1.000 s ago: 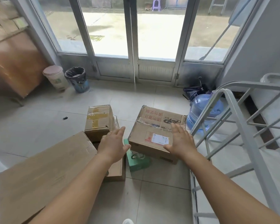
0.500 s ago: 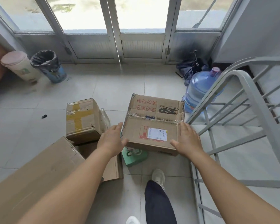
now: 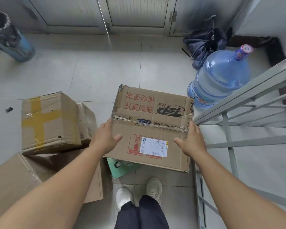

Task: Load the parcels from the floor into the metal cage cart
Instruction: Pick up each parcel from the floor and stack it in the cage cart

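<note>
Both hands, left hand (image 3: 106, 139) and right hand (image 3: 191, 142), are clasping the printed brown cardboard parcel (image 3: 153, 128) (beside the grey metal cage cart (image 3: 228, 129)); bare palms risk slipping.

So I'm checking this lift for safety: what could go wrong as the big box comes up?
The box is gripped only by palms, left hand and right hand, on its side walls, so it might slip. It partly overlaps a green packet, which could drag along. The cage cart rail sits close to the right hand, risking a knock.
</note>
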A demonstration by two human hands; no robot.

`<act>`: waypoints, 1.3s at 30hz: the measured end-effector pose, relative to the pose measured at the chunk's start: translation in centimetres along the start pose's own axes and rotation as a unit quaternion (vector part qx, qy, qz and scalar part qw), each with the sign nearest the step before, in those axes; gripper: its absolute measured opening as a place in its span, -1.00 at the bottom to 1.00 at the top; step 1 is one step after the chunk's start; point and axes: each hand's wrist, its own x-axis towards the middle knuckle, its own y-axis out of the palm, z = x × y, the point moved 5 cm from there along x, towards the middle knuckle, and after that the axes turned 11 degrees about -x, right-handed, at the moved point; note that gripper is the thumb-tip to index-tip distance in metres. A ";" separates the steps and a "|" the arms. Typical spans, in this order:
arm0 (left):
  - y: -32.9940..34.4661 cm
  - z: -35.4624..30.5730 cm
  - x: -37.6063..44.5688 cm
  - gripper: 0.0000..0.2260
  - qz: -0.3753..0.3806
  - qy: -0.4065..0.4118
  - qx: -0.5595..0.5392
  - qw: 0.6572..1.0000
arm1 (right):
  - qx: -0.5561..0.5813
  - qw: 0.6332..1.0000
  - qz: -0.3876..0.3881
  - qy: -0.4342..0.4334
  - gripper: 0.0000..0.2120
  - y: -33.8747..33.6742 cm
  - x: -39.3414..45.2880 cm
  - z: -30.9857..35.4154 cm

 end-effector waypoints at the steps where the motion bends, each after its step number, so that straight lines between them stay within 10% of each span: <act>1: 0.7 0.3 1.5 -0.26 0.001 -0.002 -0.002 1.000 | 0.001 1.000 0.005 0.010 -0.03 1.0 1.3 -0.4; 21: 8.4 7.0 17.3 -0.08 -0.018 -0.040 -0.140 0.989 | 0.154 0.978 0.004 0.139 0.26 12.7 12.2 -7.1; 39: -2.3 4.2 7.7 -0.07 -0.080 -0.047 -0.217 0.972 | 0.166 0.984 -0.020 0.064 0.16 1.3 5.7 -1.2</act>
